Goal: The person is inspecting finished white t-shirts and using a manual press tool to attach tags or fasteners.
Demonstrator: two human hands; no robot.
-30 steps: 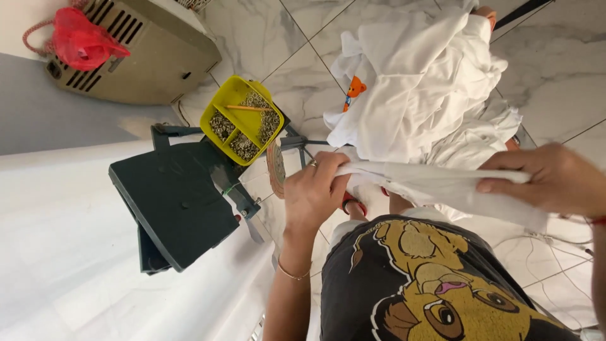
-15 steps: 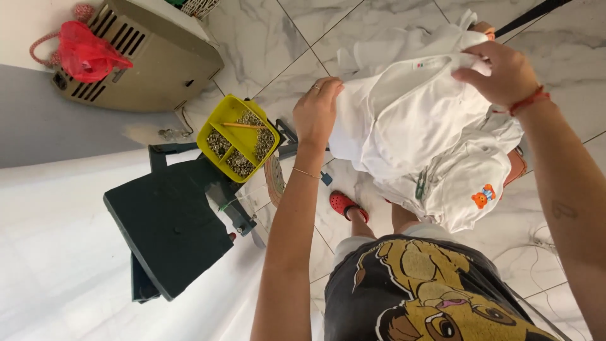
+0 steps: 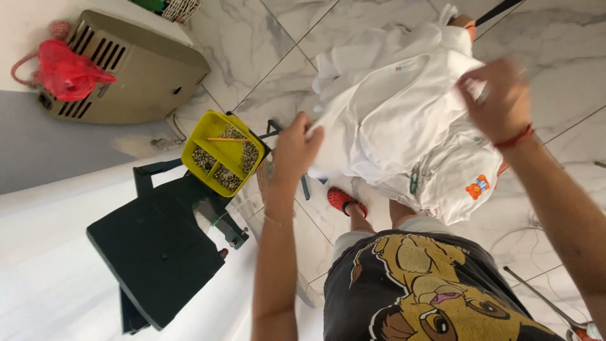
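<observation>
over a marble floor (image 3: 265, 57), the left hand (image 3: 293, 151) and right hand (image 3: 499, 95) each grip an edge of the white garment (image 3: 391, 120), held right of the yellow tray (image 3: 221, 158)

Since one second ago, your two hands have lifted the white garment (image 3: 404, 120) from a folded strip held at your waist up into a spread, hanging bundle in front of you. Your left hand (image 3: 295, 151) has shifted from the strip's left end to the garment's left edge. Your right hand (image 3: 499, 98), earlier low at the right, now grips the upper right part. The small orange bear patch (image 3: 478, 187) has come to face outward at lower right.
</observation>
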